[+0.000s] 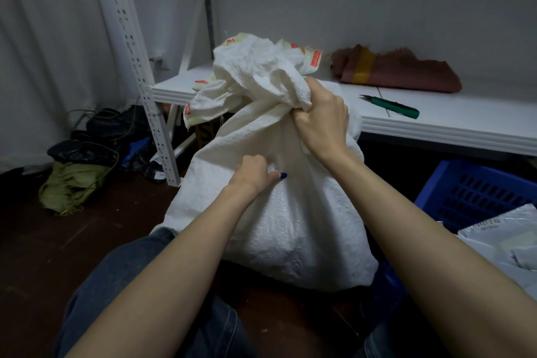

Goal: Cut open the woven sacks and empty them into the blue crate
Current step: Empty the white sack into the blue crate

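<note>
Between our knees, centre: bulging white woven plastic sack (290, 227) on dark brown floor (43, 241). Our right hand (322, 122) clamps its bunched neck; our left hand (252, 173) pinches side fabric. Soft, crinkly, probably hefty; we judge the neck the best hold. Four o'clock: blue slotted plastic crate (479, 192). Two o'clock: green-handled utility knife (392, 107) on white shelf (465, 125).

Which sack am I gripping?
The white sack, left hand on its side, right hand at its neck; the brown sack and olive sack lie untouched.
</note>
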Demonstrator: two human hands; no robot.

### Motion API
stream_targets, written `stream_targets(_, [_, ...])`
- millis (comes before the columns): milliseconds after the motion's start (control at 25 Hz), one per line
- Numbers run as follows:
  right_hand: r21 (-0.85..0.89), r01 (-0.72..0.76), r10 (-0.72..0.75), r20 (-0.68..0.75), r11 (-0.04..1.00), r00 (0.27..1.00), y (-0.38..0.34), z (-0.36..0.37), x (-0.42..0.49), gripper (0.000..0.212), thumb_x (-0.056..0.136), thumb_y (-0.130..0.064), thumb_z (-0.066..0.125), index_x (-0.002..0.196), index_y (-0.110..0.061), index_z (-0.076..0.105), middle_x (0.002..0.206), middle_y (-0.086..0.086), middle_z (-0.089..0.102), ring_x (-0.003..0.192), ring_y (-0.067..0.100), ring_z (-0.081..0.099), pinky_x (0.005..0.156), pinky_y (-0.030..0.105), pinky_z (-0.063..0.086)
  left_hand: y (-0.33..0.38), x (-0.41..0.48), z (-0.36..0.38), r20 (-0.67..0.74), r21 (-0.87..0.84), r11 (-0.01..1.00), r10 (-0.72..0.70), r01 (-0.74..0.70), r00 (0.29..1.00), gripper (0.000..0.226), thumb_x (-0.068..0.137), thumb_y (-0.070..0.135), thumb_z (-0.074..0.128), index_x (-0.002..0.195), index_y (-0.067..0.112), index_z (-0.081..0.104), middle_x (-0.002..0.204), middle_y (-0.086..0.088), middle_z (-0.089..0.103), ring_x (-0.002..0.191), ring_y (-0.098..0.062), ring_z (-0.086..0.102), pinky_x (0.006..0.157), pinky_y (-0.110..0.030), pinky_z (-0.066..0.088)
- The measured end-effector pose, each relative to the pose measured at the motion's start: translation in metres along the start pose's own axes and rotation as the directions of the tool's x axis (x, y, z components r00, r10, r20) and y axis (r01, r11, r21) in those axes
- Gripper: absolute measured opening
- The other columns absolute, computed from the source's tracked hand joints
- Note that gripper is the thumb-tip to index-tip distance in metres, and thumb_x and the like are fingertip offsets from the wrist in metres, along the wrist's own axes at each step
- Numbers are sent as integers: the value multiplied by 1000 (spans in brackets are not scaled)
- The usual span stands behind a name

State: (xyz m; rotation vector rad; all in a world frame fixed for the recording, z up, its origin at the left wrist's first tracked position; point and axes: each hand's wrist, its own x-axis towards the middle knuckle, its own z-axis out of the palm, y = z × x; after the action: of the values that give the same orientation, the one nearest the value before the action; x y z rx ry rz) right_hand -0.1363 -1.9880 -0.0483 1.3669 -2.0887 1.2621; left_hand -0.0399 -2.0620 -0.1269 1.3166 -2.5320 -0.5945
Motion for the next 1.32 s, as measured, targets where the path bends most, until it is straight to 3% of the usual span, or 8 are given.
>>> stream_targets(360, [59, 2, 3, -80, 998, 997, -4, -5, 4, 37, 75, -8, 56, 109, -20, 63, 89, 11, 67, 88, 37, 56, 62, 31, 29, 3, -2, -6, -72, -103, 994, 41, -49, 997, 33, 90, 31, 58, 103, 1, 60, 111, -25, 60, 106, -42, 54, 79, -35, 44])
stream_targets(480, [82, 19, -11, -96, 996, 995, -5, -4, 5, 39, 72, -6, 56, 107, -20, 64, 85, 11, 67, 85, 37, 56, 62, 31, 30, 4, -4, -8, -71, -104, 992, 70, -77, 995, 27, 90, 32, 57, 78, 8, 56, 98, -23, 62, 98, -41, 56, 70, -33, 39])
stream_targets(600, [109, 19, -8, -105, 994, 994, -6, -6, 7, 35, 71, -7, 56, 102, -20, 64, 82, 9, 67, 82, 37, 56, 61, 33, 34, 3, -3, -9, -85, -104, 989, 96, -105, 992, 43, 92, 28, 56, 56, 11, 40, 72, -17, 52, 87, -42, 57, 63, -30, 33])
stream_targets(680, [134, 22, -7, -116, 991, 993, -7, -8, 8, 29, 70, -6, 56, 96, -19, 63, 77, 8, 66, 78, 35, 56, 60, 32, 32, 4, -2, -9, -105, -111, 987, 107, -119, 989, 49, 92, 27, 55, 49, 15, 35, 68, -16, 48, 82, -41, 56, 62, -31, 31])
stream_targets(760, [159, 46, -25, -135, 986, 990, -7, -10, 10, 26, 69, -6, 54, 91, -17, 62, 73, 7, 63, 74, 35, 55, 59, 31, 31, 4, -1, -11, -135, -117, 984, 116, -132, 984, 49, 92, 25, 55, 49, 16, 34, 68, -16, 49, 78, -40, 53, 62, -31, 31])
stream_targets(920, [214, 83, -44, -178, 973, 983, -1, -16, 17, 30, 66, -11, 48, 92, -13, 63, 72, 11, 65, 71, 36, 57, 60, 44, 45, 7, -6, -17, -201, -161, 975, 117, -150, 973, 47, 92, 23, 54, 51, 14, 34, 56, -4, 39, 66, -28, 45, 58, -27, 27])
stream_targets(1080, [228, 60, -15, -195, 972, 981, 11, -22, 11, 20, 70, -8, 51, 87, -13, 61, 65, 4, 56, 67, 35, 55, 59, 45, 44, 15, -17, -18, -257, -224, 957, 125, -185, 958, 51, 90, 25, 59, 50, 11, 30, 51, -2, 34, 51, -16, 33, 52, -27, 17])
stream_targets(1320, [150, 63, -48, -103, 987, 994, 18, -20, -6, 30, 73, -9, 53, 101, -13, 61, 78, 12, 66, 74, 38, 57, 61, 36, 39, 20, -22, -14, -247, -272, 945, 116, -184, 962, 50, 87, 26, 63, 51, 12, 32, 51, -2, 37, 62, -23, 41, 53, -28, 18])
